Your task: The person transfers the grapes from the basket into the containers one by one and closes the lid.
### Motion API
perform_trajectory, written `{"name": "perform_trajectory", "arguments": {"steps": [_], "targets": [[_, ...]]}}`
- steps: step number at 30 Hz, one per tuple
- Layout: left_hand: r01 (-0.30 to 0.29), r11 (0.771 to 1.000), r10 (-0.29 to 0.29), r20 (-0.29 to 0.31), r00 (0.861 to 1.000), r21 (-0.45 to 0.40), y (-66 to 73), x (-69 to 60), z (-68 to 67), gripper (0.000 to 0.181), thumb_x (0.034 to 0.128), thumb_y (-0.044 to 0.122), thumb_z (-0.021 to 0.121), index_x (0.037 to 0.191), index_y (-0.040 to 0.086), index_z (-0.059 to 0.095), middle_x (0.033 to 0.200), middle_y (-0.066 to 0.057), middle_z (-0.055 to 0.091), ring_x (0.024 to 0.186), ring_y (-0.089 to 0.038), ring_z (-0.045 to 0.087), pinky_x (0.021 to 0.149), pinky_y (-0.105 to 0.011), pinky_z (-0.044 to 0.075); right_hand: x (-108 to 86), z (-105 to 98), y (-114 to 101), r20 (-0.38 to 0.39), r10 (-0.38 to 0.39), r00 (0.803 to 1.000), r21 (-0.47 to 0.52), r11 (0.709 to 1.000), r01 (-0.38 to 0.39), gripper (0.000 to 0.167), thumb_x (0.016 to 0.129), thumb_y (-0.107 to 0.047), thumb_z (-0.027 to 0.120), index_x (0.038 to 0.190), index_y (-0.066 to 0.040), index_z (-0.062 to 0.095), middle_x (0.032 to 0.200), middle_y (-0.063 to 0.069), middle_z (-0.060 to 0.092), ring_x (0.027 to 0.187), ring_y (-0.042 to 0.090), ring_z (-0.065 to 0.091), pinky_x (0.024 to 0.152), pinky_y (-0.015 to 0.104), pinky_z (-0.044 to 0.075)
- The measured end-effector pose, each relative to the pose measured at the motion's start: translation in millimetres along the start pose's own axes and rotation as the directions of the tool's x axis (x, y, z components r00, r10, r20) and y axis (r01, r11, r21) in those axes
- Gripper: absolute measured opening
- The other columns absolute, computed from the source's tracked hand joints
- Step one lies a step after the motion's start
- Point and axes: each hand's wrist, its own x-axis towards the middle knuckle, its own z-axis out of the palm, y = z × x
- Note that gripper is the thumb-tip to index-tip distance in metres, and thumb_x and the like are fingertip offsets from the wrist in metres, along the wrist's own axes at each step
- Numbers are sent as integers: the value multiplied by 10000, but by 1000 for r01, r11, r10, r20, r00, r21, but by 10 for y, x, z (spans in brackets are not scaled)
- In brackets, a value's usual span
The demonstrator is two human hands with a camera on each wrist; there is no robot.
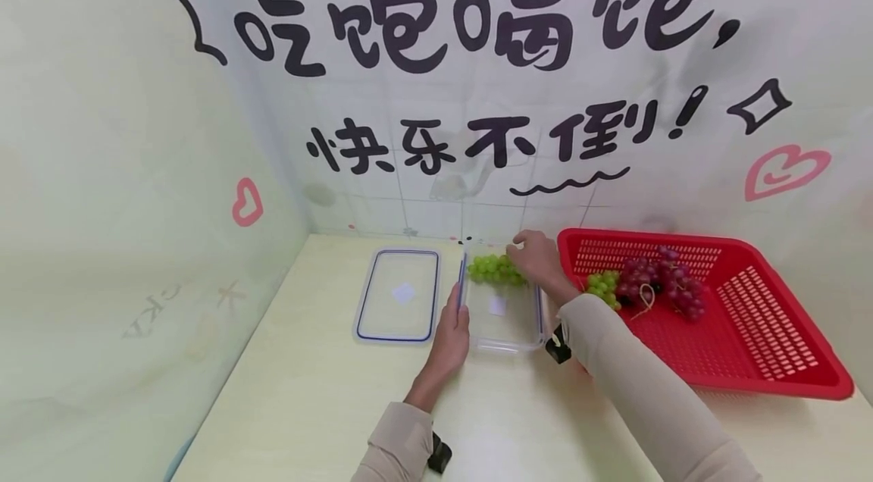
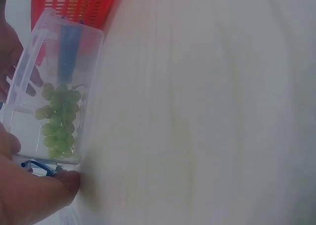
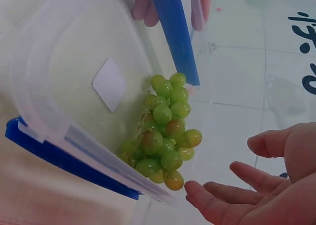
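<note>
We have left hand [image 1: 450, 330] gripping clip-lock food container [image 1: 508, 346] by its 9 o'clock wall; we read that as bracing light box against sliding. Right hand [image 1: 535, 255] at 1 o'clock corner: fingers spread wide, holding nothing, just beside green grape bunch [image 1: 496, 270]; contact, we can't tell. Bunch lies inside container, 12 o'clock end. Blue-sealed lid [image 1: 398, 315] flat at 9 o'clock, presumably parked off working side. Red perforated basket [image 1: 757, 383] at 3 o'clock bears purple grapes [image 1: 671, 281], handy for right hand.

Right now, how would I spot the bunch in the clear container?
Find the red basket; just left stands a clear open container. The green grapes lie at its far end. Unlike the basket's green bunch, no purple grapes sit beside them.
</note>
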Motion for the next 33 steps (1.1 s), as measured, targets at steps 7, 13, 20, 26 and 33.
{"name": "perform_trajectory", "arguments": {"steps": [7,13,20,26,33], "targets": [[3,1000,-3,-12,1000,-10,-1,1,4,523,1089,160,297,1585,52,170,1530,-324,304,1428,-456,293,1172,-613,236,-8,-90,-3,35,36,999,85,996,-39,374,1015,-211,485,1293,16,588,1333,238,594,1123,357,605,939,457,544],[7,1000,-7,-8,1000,-10,12,4,7,528,1090,169,296,1588,59,161,1557,-306,274,1448,-452,260,1186,-604,210,0,-145,10,43,53,998,125,991,-57,367,1013,-192,485,1299,16,580,1333,232,589,1162,358,597,982,471,524],[16,1000,-16,-11,1000,-5,27,-7,8,528,1089,167,298,1590,69,162,1549,-306,289,1441,-461,270,1180,-613,217,40,-248,139,32,59,998,167,984,-63,382,1007,-203,500,1324,-2,570,1318,215,591,1131,342,593,968,467,528],[21,1000,-21,0,1000,-9,35,-26,30,534,1090,182,305,1592,76,158,1554,-302,286,1444,-454,271,1184,-605,219,20,-406,290,50,67,996,247,966,-78,413,1017,-204,487,1373,4,524,1340,224,563,1194,377,573,996,468,529],[27,1000,-27,4,1000,-15,25,-3,3,534,1097,191,290,1595,75,136,1597,-253,238,1472,-428,223,1196,-590,203,-17,-628,367,22,53,998,221,974,-57,411,1029,-205,481,1380,5,511,1331,243,565,1165,385,580,999,464,528]]}}
